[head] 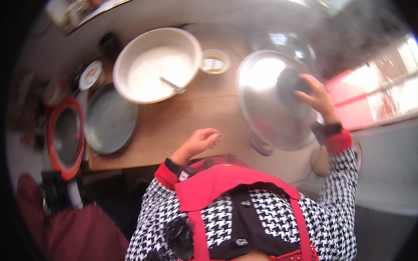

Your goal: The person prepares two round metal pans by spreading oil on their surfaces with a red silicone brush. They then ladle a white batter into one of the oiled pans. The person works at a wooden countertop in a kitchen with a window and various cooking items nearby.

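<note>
My right hand [315, 95] grips the dark knob [290, 89] of a large, shiny domed metal lid [263, 111]. The lid is at the right end of the wooden table; a dark curved handle [261, 147] shows at its near edge. Over the table's near edge, my left hand [202, 141] holds nothing, its fingers loosely bent. Beyond it stands a big cream basin [122, 80] with pale contents, and a metal utensil handle [173, 85] rests across its inside. A small bowl [224, 62] of yellowish liquid sits beside the basin. Motion blur softens both hands.
A round grey pan [110, 123] lies left on the wooden table [194, 113], near a red-rimmed round vessel [81, 145]. Steam and another shiny rounded surface [296, 48] appear behind the lid. Maroon cloth [78, 238] is at lower left. A window [383, 86] is at right.
</note>
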A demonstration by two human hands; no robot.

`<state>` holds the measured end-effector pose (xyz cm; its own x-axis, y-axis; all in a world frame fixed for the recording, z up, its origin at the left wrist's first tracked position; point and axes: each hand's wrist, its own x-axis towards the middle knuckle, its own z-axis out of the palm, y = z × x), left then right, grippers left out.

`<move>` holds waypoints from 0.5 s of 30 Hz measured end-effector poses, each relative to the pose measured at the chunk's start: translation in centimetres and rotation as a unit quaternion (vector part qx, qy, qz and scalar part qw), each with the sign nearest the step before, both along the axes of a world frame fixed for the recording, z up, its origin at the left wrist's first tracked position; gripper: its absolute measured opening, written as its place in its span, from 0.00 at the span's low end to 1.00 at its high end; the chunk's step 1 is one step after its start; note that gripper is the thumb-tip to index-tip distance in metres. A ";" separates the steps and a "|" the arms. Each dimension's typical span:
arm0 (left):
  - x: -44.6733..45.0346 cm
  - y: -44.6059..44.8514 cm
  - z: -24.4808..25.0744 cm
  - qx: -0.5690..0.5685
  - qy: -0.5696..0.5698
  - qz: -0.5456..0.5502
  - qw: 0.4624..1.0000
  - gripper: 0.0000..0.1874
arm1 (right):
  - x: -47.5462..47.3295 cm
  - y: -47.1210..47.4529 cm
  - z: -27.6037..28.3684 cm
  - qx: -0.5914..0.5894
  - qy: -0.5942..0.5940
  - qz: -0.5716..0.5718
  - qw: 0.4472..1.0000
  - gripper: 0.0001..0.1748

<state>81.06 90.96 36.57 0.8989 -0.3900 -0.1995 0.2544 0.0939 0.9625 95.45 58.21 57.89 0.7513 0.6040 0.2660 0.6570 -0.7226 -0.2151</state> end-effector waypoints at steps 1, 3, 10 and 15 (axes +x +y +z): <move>-0.3 0.3 -0.4 -0.019 0.005 0.005 1.000 0.14 | -0.2 0.3 0.2 -0.017 -0.010 -0.006 1.000 0.28; -1.1 1.2 -1.3 -0.035 0.012 0.019 0.999 0.14 | -0.9 1.0 0.5 -0.005 0.000 -0.022 1.000 0.27; -6.5 5.6 -4.6 -0.037 0.080 0.158 0.983 0.14 | -6.9 3.4 3.4 0.012 -0.040 -0.025 0.999 0.27; -11.8 12.3 -7.5 -0.055 0.146 0.350 0.924 0.14 | -14.7 10.3 4.8 0.058 0.138 0.055 0.987 0.22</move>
